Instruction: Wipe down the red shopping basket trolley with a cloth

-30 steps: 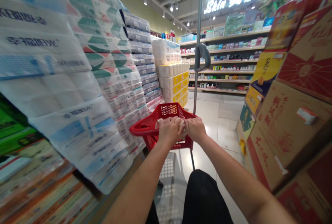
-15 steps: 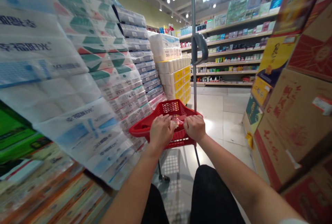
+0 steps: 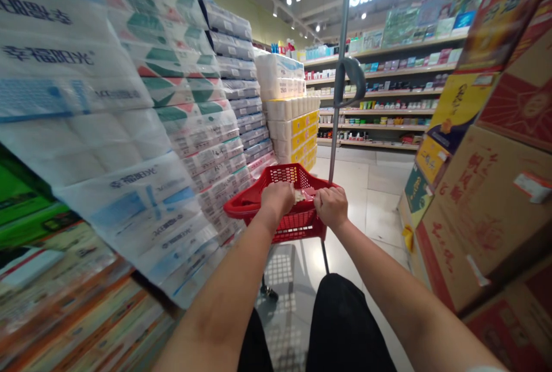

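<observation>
A shopping cart stands before me with a red plastic basket (image 3: 299,228) on top, its walls pierced by a lattice of holes. My left hand (image 3: 278,197) is closed at the near rim, fingers curled over and mostly hidden. To its right, my right hand (image 3: 331,206) is wrapped round the same near side, close to the corner. Between the two hands lies something in clear and pinkish plastic (image 3: 305,194), too small to name. A grey metal pole (image 3: 335,136) with a grey loop-shaped grip (image 3: 354,82) rises by the basket's right corner.
Tall stacks of wrapped tissue packs (image 3: 107,90) line the left side, near the basket. Cardboard cartons (image 3: 483,211) are piled on the right. Pale floor tiles (image 3: 382,205) lead towards shelves of small goods (image 3: 388,104) at the back. A caster (image 3: 269,292) shows below the basket.
My left hand has rolled over, its knuckles now less visible, while staying at the basket's rim. In view, the pole has shifted right and leans more. Both hands keep their hold.
</observation>
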Demonstrator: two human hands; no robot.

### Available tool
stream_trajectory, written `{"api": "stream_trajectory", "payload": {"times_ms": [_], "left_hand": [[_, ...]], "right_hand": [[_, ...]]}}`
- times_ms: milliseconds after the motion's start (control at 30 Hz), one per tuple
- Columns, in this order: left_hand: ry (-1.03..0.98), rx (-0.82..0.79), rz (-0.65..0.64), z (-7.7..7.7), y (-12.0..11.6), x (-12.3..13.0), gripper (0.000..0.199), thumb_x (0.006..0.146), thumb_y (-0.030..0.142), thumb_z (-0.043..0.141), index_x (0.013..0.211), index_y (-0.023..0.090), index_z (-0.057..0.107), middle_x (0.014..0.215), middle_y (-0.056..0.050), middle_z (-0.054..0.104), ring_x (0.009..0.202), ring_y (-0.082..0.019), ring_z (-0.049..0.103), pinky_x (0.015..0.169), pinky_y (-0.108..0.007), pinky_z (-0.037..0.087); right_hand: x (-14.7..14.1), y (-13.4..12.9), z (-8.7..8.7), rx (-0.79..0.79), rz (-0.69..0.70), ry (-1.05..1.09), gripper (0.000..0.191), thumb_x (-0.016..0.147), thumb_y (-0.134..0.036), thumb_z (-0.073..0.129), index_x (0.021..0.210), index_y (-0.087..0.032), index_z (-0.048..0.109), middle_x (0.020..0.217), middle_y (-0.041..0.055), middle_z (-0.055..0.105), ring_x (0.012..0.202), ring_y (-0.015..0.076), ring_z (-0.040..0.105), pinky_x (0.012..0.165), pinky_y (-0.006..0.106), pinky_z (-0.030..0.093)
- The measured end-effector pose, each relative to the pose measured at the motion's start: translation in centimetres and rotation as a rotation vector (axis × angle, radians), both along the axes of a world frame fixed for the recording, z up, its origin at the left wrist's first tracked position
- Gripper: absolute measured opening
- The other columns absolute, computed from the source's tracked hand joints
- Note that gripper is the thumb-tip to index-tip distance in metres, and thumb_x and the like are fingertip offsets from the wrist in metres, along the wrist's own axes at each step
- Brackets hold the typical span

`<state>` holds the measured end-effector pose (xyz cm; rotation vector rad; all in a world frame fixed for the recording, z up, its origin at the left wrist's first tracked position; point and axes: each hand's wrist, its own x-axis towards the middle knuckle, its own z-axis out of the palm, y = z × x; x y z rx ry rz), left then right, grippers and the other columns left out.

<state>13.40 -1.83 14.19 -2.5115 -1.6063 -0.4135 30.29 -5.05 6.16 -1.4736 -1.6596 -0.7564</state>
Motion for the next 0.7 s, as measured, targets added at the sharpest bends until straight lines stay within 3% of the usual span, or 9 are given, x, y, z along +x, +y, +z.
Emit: {"api": "stream_trajectory", "payload": {"times_ms": [67,200,267,333,467,633,700], "left_hand": [[-0.023,0.102,0.005,-1.9,-1.7,0.1,0.046,0.098,0.032,0.022,0.112,0.012,0.061,0.11,-0.018,0.064,0.103,-0.028,0.059,0.091,-0.044,0.042],[-0.077,0.389,-0.171,-5.1,-4.6,-0.1,0.042,0.096,0.03,0.029,0.129,0.018,0.053,0.124,-0.012,0.06,0.116,-0.027,0.051,0.105,-0.045,0.033],[-0.071,0.395,-0.187,-5.0,-4.7,0.2,0.042,0.096,0.03,0.03,0.128,0.017,0.053,0.122,-0.013,0.061,0.114,-0.027,0.053,0.102,-0.044,0.036],[-0.041,0.34,-0.159,-3.7,-3.8,0.7,0.041,0.097,0.032,0.028,0.119,0.015,0.059,0.112,-0.014,0.064,0.106,-0.027,0.058,0.094,-0.043,0.041],[0.021,0.181,0.011,-1.1,-2.0,1.6,0.045,0.096,0.038,0.03,0.097,0.011,0.066,0.093,-0.015,0.069,0.088,-0.028,0.065,0.081,-0.041,0.045],[-0.076,0.356,-0.019,-2.5,-2.5,1.1,0.042,0.097,0.032,0.03,0.12,0.016,0.06,0.119,-0.014,0.064,0.114,-0.026,0.056,0.099,-0.043,0.038],[-0.073,0.348,-0.04,-2.6,-2.4,0.8,0.043,0.097,0.033,0.028,0.121,0.016,0.06,0.119,-0.013,0.064,0.114,-0.025,0.057,0.099,-0.042,0.038]], "right_hand": [[0.2,0.0,-0.1,0.003,-0.003,0.008,0.029,0.091,-0.021,0.043,0.067,-0.02,0.059,0.066,0.003,0.062,0.068,0.0181,0.05,0.077,0.034,0.03],[1.0,-0.1,-0.2,-0.001,-0.01,0.011,0.029,0.092,-0.022,0.044,0.068,-0.02,0.06,0.067,0.0034,0.062,0.069,0.0184,0.05,0.078,0.035,0.03],[1.3,-0.1,-0.2,-0.01,-0.012,0.009,0.029,0.092,-0.022,0.044,0.068,-0.02,0.06,0.067,0.0034,0.062,0.07,0.0185,0.051,0.079,0.035,0.03],[1.4,0.0,-0.2,-0.015,-0.015,0.012,0.029,0.092,-0.022,0.043,0.068,-0.019,0.059,0.066,0.0033,0.062,0.07,0.0185,0.051,0.079,0.035,0.03],[1.0,0.3,0.0,-0.006,-0.01,0.013,0.028,0.092,-0.023,0.044,0.068,-0.02,0.058,0.066,0.0029,0.062,0.069,0.0182,0.051,0.079,0.034,0.03],[0.3,0.1,0.1,0.005,-0.035,0.016,0.029,0.092,-0.022,0.043,0.067,-0.02,0.057,0.065,0.0029,0.062,0.068,0.0182,0.05,0.077,0.035,0.029],[0.3,0.1,0.0,0.012,-0.035,0.008,0.028,0.092,-0.023,0.044,0.067,-0.02,0.057,0.066,0.0027,0.062,0.068,0.0181,0.05,0.077,0.035,0.029]]}}
